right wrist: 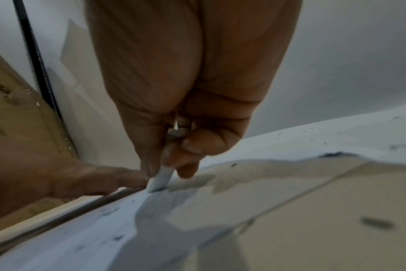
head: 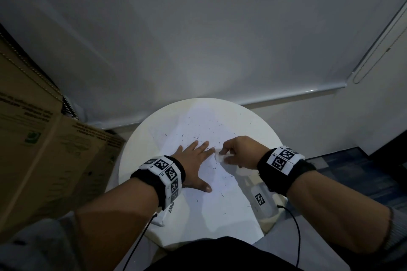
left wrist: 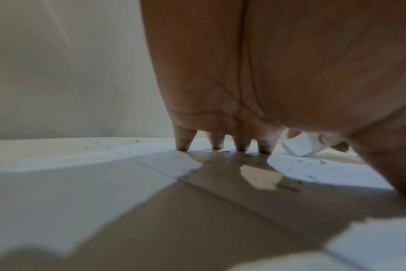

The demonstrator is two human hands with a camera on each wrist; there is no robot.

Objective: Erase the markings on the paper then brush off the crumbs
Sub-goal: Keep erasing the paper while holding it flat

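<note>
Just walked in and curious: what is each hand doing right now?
Left hand: open, fingers spread flat, pressing the paper down.
Right hand: closed, pinching a white eraser against the paper.

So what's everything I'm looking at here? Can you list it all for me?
paper: one sheet, white, flat on the round table
eraser: one, white, tip pressed on the paper, pinched in the right hand
eraser crumbs: many, dark, scattered over the paper, a few on the table
table: one, round, white, against the wall
cardboard box: one, brown, printed, left of the table
wall: white, behind the table
wrist bands: two, black with black-and-white code tags, one on each wrist
cables: two, black, hanging from the wrist bands
left hand: fingers spread flat, pressing the paper down
right hand: fingers curled, pinching the eraser
</note>
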